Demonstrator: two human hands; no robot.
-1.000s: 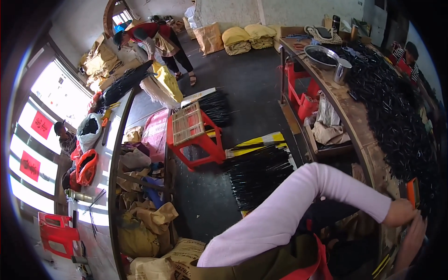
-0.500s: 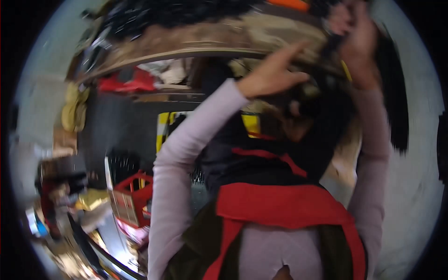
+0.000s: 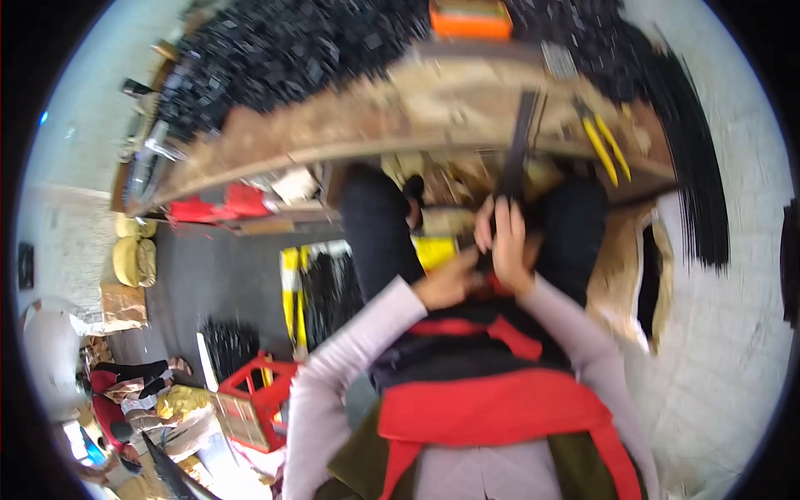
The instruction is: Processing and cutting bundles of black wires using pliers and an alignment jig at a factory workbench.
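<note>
Over my lap, in front of the workbench edge, my right hand (image 3: 510, 242) is closed around the lower part of a bundle of long black strips (image 3: 520, 137). The strips rise away from me across the edge onto the bench top. My left hand (image 3: 450, 279) sits just left of it and slightly nearer to me, its fingers bent in toward the right hand. Whatever those fingers pinch is too blurred and hidden to make out. Right of the strips, pliers with yellow handles (image 3: 604, 146) lie on the bench, handles pointing toward me.
The wooden workbench (image 3: 333, 125) carries a large heap of small black pieces (image 3: 300, 54), an orange box (image 3: 471, 23) and a small grey ridged block (image 3: 558, 61). Long black strips (image 3: 702, 183) hang off its right end. A red stool (image 3: 258, 392) stands left; people (image 3: 125, 392) sit beyond.
My right hand has come down from the bench's far right to my lap with the black strips. My left hand has drawn back toward me, its spread fingers now bent in.
</note>
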